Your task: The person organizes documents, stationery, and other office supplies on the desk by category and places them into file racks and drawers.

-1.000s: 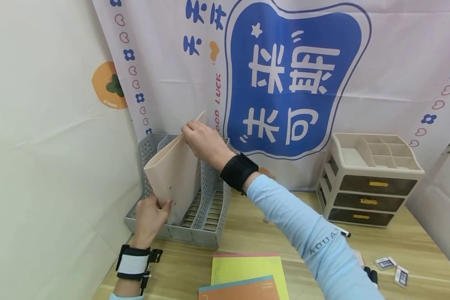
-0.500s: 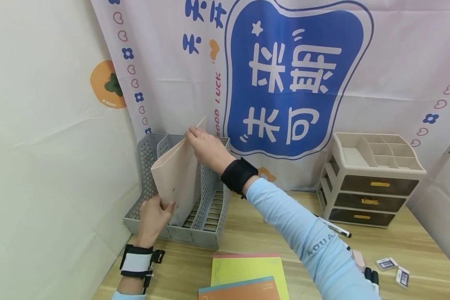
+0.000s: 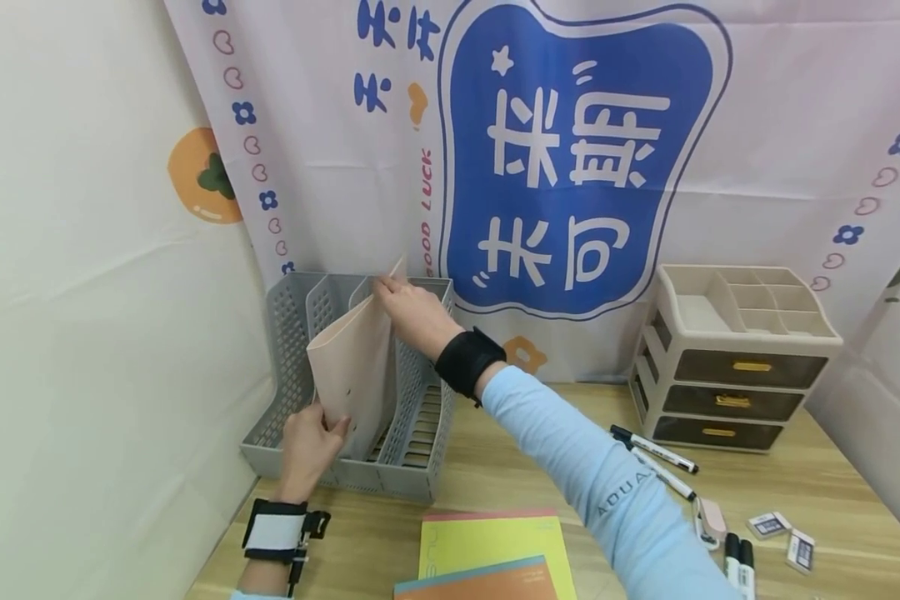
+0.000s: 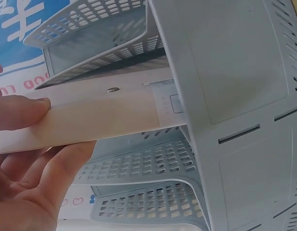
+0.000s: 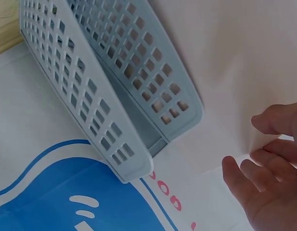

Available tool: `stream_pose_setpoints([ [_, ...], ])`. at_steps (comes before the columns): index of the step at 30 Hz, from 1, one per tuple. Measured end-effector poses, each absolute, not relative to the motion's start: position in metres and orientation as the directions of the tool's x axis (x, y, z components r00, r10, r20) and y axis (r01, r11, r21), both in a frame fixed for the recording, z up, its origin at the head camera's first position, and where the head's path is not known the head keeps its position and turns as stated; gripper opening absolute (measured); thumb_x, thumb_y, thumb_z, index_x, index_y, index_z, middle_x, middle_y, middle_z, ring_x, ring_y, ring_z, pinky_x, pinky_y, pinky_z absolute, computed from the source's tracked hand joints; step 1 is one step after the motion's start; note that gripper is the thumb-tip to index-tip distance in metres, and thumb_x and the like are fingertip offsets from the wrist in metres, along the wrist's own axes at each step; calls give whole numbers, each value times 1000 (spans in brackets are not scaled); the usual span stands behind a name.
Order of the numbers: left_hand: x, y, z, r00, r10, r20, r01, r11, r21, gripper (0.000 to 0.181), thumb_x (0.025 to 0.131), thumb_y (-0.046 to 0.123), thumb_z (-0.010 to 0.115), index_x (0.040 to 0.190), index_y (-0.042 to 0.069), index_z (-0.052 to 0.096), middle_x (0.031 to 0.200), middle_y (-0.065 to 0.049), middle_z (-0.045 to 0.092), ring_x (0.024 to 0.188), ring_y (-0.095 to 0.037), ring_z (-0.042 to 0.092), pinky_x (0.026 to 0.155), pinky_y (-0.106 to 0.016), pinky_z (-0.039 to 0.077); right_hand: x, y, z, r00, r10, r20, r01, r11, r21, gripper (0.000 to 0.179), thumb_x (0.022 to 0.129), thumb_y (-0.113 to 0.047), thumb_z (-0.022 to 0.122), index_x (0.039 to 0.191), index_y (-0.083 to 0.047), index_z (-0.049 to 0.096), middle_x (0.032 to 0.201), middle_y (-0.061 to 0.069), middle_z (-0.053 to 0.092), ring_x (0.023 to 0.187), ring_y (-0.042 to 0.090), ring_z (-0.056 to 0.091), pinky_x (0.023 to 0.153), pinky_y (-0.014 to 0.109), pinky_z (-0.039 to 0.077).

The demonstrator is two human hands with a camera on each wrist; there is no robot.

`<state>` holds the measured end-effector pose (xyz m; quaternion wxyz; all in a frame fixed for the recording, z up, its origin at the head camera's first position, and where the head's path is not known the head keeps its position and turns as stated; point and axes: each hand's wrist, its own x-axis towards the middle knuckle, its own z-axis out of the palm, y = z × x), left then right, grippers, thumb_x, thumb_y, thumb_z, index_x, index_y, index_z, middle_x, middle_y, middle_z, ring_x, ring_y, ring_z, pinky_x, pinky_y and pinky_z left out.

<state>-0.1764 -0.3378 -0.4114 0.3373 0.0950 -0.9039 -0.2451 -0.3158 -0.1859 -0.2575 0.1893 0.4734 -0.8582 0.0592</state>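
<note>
A pale beige file folder (image 3: 354, 379) stands upright, slightly tilted, in a middle compartment of the grey file organizer (image 3: 408, 483). Its lower spine is pinched by my left hand (image 3: 309, 446), near the organizer's front. My right hand (image 3: 417, 318) holds the folder's upper edge toward the back. The left wrist view shows the left thumb (image 4: 23, 111) on one side of the spine and the fingers on the other, with a small rivet (image 4: 112, 90) and a label pocket (image 4: 168, 103) farther along. In the right wrist view the right thumb (image 5: 276, 119) and fingers bracket the folder's edge.
A yellow notebook (image 3: 495, 537) and an orange notebook (image 3: 480, 582) lie in front of the organizer. To the right are a beige drawer unit (image 3: 742, 358), several markers (image 3: 663, 454) and two small white-and-dark blocks (image 3: 769, 524). A printed cloth (image 3: 585, 167) hangs behind.
The folder has sunk lower into the organizer compartment, its top corner dropping. Both hands have moved down with it, still holding it. The head view has shifted slightly.
</note>
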Motion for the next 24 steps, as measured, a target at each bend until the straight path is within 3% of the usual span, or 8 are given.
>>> stream_pose_setpoints([
  [10, -177, -338, -416, -755, -333, 565, -20, 873, 488, 19, 75, 7, 74, 76, -7, 61, 58, -12, 58, 47, -17, 44, 42, -26, 31, -322, -186, -272, -466, -793, 392, -834, 541, 104, 53, 92, -5, 53, 142, -4, 35, 147, 13, 37, 134, 24, 38, 101, 31, 42],
  [19, -177, -337, -416, -762, -315, 566, -1, 874, 485, 25, 74, 6, 74, 89, -11, 63, 68, -19, 65, 49, -18, 51, 42, -26, 35, -320, -186, -274, -460, -793, 399, -833, 541, 116, 53, 93, -5, 51, 143, -4, 32, 148, 13, 34, 135, 24, 36, 103, 31, 39],
  [24, -180, -334, -415, -787, -316, 530, -24, 873, 486, 24, 76, 8, 72, 87, -10, 62, 66, -18, 65, 48, -18, 49, 41, -26, 34, -322, -180, -277, -472, -789, 393, -826, 552, 114, 54, 94, -5, 49, 145, -4, 29, 150, 12, 30, 136, 24, 35, 103, 31, 39],
])
